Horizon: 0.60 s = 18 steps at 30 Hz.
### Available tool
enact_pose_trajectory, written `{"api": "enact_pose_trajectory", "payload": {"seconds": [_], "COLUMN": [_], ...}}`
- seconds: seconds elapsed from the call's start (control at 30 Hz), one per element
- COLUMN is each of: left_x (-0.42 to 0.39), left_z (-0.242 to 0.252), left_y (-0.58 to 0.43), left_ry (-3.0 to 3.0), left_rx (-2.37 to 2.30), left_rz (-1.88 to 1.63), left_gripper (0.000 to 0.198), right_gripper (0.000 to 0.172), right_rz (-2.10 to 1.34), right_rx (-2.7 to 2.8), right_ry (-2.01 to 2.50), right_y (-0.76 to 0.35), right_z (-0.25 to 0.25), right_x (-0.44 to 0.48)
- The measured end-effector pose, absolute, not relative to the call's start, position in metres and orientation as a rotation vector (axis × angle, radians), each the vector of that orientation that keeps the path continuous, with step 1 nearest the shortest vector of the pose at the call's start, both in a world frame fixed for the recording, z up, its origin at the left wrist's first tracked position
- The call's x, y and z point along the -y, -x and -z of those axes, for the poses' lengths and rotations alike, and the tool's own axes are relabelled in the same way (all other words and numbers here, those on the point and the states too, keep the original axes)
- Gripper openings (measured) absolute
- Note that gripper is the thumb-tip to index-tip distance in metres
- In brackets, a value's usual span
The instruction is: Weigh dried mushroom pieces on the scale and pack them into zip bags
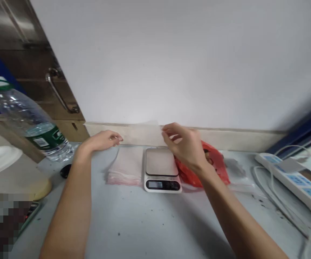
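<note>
My left hand (101,141) and my right hand (183,144) hold a clear plastic zip bag (141,133) stretched between them, each pinching one end, just above the table. Below the bag lies a stack of clear zip bags (125,166) with red strips. To the right of that stack stands a small white digital kitchen scale (161,169) with a bare steel plate. A red plastic bag (214,163) lies behind my right wrist.
A tilted clear water bottle with a green label (33,124) stands at the left, by a small black object (65,171). A white power strip (292,178) with cables lies at the right. The grey table (150,223) meets a white wall.
</note>
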<state>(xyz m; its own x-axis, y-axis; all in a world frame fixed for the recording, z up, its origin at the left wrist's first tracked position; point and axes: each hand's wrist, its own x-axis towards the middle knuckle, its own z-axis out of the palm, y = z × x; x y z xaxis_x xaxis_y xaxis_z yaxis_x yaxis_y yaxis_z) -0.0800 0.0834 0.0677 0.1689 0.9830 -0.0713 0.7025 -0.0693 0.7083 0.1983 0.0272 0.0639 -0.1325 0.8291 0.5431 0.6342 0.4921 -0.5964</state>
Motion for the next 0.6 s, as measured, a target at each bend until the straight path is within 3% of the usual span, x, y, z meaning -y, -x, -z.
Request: {"api": "enact_pose_trajectory", "payload": {"seconds": [0.17, 0.47, 0.6], "left_x": [-0.081, -0.082, -0.087], "left_z": [-0.056, -0.056, -0.044], "left_y": [0.12, 0.088, 0.056], "left_ry": [-1.673, -2.037, -2.102], "left_rx": [-1.628, -1.408, -1.427], "left_rz": [-0.547, -0.323, -0.091], "left_gripper": [0.025, 0.029, 0.043], "right_gripper": [0.033, 0.029, 0.035], "right_rz": [0.084, -0.332, -0.427], "right_rx": [2.539, 2.937, 2.882], "right_ry": [1.22, 1.267, 1.284], "right_y": [-0.125, -0.092, -0.098], "right_z": [-0.053, -0.018, -0.01], "right_x": [-0.016, -0.001, 0.003]}}
